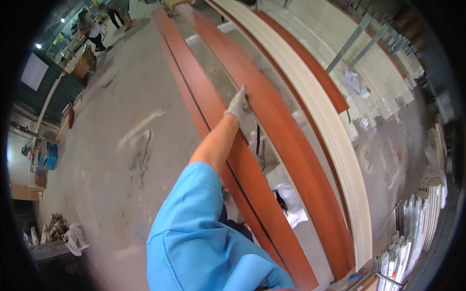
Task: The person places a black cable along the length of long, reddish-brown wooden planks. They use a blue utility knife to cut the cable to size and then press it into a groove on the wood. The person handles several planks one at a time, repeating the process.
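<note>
My left hand [237, 105], in a pale glove, is at the left edge of a long reddish-brown board [291, 140]. Its fingers are closed at that edge, partly hidden by the hand itself. My forearm and blue sleeve reach over another reddish-brown board [250, 174] with a dark groove along its length. To the right of the gripped board runs a long cream-white moulded board [335, 123]. My right hand does not show.
Another reddish-brown board [310, 63] lies beyond the cream one. Farther right are stacked white lengths [310, 29] and metal uprights [350, 42]. White plastic [291, 201] lies below the boards. People [92, 31] stand far left. Bundled strips [412, 223] stand at lower right.
</note>
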### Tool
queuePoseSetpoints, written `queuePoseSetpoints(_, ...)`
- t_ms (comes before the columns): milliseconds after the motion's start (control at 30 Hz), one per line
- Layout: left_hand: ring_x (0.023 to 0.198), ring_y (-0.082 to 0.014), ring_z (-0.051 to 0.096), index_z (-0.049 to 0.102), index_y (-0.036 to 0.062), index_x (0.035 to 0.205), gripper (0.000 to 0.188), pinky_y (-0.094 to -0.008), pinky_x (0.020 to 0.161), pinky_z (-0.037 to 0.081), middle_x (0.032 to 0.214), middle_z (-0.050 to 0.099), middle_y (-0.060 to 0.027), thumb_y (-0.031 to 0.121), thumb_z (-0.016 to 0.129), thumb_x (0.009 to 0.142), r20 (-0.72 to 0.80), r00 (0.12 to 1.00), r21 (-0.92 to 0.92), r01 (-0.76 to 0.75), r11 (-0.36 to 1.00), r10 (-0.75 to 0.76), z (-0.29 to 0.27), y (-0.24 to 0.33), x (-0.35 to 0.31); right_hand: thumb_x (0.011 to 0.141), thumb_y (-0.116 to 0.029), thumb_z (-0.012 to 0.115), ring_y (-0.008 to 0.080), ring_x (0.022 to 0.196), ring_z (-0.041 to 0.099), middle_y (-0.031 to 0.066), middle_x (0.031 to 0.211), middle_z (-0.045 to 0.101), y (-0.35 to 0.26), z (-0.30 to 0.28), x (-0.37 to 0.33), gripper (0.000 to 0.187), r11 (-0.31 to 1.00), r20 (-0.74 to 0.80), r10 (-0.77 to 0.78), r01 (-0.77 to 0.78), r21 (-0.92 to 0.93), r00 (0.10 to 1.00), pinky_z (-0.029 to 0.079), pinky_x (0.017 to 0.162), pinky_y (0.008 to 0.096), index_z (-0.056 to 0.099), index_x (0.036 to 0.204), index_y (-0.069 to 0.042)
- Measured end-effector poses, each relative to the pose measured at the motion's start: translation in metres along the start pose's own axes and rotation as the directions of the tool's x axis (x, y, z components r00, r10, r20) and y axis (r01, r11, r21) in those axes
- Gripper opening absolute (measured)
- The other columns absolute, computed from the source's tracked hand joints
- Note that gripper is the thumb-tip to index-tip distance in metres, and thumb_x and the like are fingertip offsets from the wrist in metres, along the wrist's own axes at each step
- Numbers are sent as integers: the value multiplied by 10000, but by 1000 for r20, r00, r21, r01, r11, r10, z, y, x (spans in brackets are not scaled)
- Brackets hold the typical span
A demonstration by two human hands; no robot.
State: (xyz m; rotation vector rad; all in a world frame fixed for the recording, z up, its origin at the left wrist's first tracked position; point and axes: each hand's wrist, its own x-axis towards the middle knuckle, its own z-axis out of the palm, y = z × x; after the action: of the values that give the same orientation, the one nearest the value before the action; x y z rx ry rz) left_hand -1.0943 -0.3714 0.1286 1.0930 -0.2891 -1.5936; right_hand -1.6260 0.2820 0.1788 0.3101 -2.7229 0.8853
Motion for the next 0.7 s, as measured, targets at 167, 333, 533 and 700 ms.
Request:
queuePoseSetpoints(167,1218,-325,605,587,45,1327,529,-504,1072,470,1311,648,-142,383,717,941,161,983,-204,123,971,-91,11,26,1,996,-456,638,290,1187,600,199,1399,573,-83,20,-73,683,992,-33,-80,83,98,996,494,1025,395,496,1475,11)
queuePoseSetpoints(333,1077,-341,671,637,-4,1247,416,-491,947,565,1178,690,-173,230,744,921,64,982,-126,183,975,-176,-1,48,-17,995,-441,645,288,1176,603,200,1391,579,-161,55,-156,672,970,138,-59,25,241,989,497,1022,394,506,1462,21)
queuePoseSetpoints(533,1053,-314,671,652,14,1171,329,-476,942,572,1161,691,-146,199,737,912,32,988,-10,149,989,-149,-13,69,-61,993,-424,652,286,1162,607,201,1381,587,-184,63,-191,658,948,218,-40,-32,316,975,501,1018,393,517,1448,32)
queuePoseSetpoints(700,1098,-301,663,632,29,1226,373,-457,977,554,1184,687,-139,241,706,928,71,984,-82,171,982,-166,-14,76,-114,992,-410,659,285,1150,611,201,1372,593,-171,60,-192,646,937,242,-18,-68,342,970,504,1015,392,527,1436,41)
